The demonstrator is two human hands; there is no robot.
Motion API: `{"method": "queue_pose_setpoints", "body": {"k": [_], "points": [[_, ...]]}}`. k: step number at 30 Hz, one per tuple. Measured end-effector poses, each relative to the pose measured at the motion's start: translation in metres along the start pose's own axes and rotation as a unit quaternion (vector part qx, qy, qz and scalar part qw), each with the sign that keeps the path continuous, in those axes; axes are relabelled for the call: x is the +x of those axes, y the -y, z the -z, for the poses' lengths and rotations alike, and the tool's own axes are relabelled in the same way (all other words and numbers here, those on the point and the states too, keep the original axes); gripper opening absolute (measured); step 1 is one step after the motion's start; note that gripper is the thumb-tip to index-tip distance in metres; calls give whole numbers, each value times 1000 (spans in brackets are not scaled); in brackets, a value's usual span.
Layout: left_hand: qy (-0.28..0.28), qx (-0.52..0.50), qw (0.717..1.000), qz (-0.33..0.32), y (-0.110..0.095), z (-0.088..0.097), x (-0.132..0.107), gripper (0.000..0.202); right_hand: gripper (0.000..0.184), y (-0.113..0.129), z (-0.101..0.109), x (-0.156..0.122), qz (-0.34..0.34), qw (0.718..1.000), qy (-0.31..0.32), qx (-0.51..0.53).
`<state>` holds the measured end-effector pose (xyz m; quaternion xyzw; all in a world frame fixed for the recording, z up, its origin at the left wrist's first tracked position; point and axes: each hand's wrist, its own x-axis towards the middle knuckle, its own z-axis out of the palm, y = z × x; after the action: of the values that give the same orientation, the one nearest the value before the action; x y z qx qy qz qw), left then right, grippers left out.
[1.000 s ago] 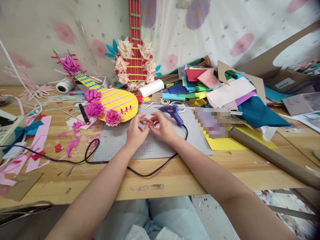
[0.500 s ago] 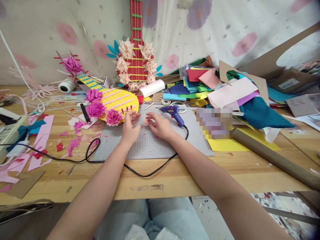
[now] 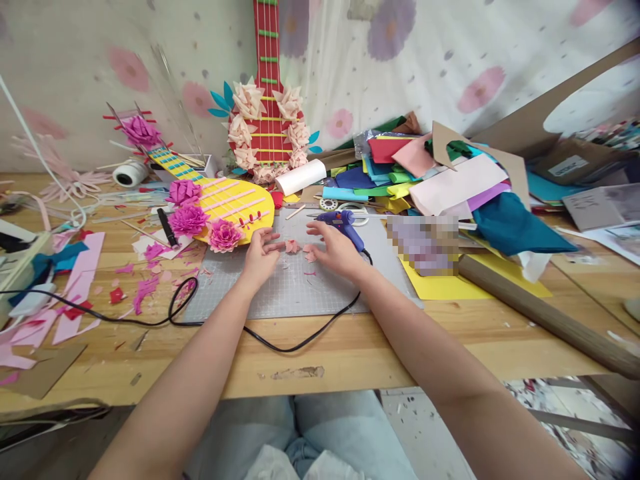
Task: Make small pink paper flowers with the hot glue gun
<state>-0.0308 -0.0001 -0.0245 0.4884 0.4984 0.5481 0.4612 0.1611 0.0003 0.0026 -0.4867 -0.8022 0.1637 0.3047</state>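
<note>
A black cord [image 3: 290, 351] loops across the near surface [image 3: 350, 363], below the grey mat [image 3: 295, 297]. Over the mat, the left hand [image 3: 262, 257] has parted, empty fingers; the right hand [image 3: 340, 255] looks released too, though whether it brushes the pink piece [image 3: 309, 252] beside it is hard to tell. Another pink scrap [image 3: 293, 247] lies between them, apparently not yet fixed. Farther, the glue gun [image 3: 349, 225] rests unheld; left, the yellow guitar [image 3: 235, 200] already bears magenta flowers [image 3: 189, 220]; farthest, the red guitar [image 3: 269, 137] seems finished
</note>
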Motion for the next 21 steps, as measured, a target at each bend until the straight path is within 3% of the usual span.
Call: {"method": "queue_pose_setpoints", "body": {"k": [4, 11, 15, 21], "points": [[-19, 27, 999, -15, 1, 0, -1, 47, 45, -4, 12, -6, -40, 999, 24, -16], [-59, 90, 987, -117, -2, -6, -7, 41, 37, 1, -2, -6, -102, 994, -10, -30], [-65, 91, 986, -120, -2, -7, -9, 40, 43, 1, -5, -5, -157, 988, 2, 5], [-73, 89, 986, -119, -2, -8, -7, 40, 47, -4, -8, -8, -186, 981, 17, 56]]}}
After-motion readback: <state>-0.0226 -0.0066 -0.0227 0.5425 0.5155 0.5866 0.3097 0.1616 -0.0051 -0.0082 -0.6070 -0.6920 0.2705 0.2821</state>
